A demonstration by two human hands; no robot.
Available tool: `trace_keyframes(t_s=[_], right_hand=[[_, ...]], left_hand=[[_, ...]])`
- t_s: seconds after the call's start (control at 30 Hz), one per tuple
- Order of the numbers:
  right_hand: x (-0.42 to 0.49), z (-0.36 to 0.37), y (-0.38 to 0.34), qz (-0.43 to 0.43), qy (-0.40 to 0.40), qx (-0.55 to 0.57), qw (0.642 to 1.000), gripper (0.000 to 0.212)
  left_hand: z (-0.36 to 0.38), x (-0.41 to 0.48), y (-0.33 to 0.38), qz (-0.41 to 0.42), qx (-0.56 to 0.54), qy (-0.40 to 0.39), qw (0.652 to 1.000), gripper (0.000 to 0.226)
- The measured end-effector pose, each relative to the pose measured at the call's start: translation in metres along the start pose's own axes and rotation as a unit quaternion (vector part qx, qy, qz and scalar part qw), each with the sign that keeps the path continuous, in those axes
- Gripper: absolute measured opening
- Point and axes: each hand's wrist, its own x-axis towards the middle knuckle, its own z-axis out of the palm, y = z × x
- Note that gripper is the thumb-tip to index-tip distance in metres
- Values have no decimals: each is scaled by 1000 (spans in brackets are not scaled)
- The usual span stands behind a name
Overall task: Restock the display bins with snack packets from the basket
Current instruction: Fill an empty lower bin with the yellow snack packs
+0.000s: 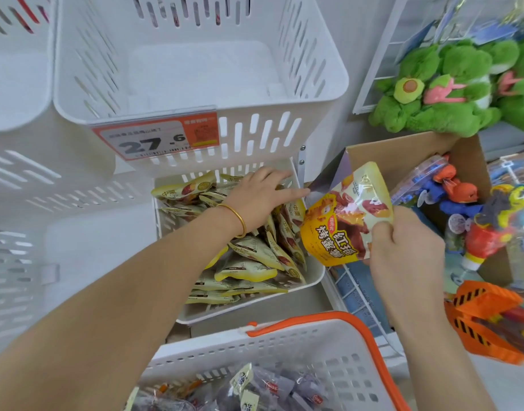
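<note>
Left-hand grip [259, 197] spread, fingers straight, pressing down the heaped yellow packets [249, 262] in the lower bin [314, 281], toward its far right corner. Basket [284, 351] just below the bin's near rim, holding darker wrapped packets. Held packet [342, 216] poised over the bin's right rim, pinched by one corner in the right-hand grip [403, 247]. Probable failures: slipping from so slight a pinch and falling outside the rim onto the wire rack [358, 292]; catching on the flap of the cardboard box [403, 149] just beside it; sliding off an already tall heap once released. Glossy yellow pouch, print inverted to the camera, red-brown sweet-potato pieces pictured, bold red-and-white lettering; soft, slightly puffed, likely to crumple.
</note>
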Motion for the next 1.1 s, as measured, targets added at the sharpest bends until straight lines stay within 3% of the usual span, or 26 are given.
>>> trace_keyframes(t_s=[0.13, 0.17, 0.27, 0.47, 0.63, 0.8, 0.9, 1.1], right_hand=[[4, -3, -1, -10, 39, -30, 999, 13], [4, -3, 0, -13, 47, -35, 998, 11], [5, -1, -4, -32, 61, -44, 997, 11], [13, 25, -15, -76, 18, -48, 996, 30], [19, 43, -11, -91, -17, -68, 993, 29], [12, 43, -3, -82, -33, -81, 993, 22], [8, 39, -4, -83, -25, -68, 994, 22], [12, 56, -9, -95, 3, -61, 994, 25]], left_hand=[[-1, 0, 2, -21, -23, 12, 999, 36], [-1, 1, 3, -30, -22, 6, 999, 33], [0, 5, 3, -68, -7, -1, 998, 36], [0, -1, -9, -147, -40, 27, 988, 32], [1, -3, -14, -213, -69, 32, 974, 32], [-3, -3, -10, -193, -86, -6, 977, 29], [0, -6, -9, -255, -116, 32, 959, 26], [1, 2, -9, -286, -51, -63, 955, 35]])
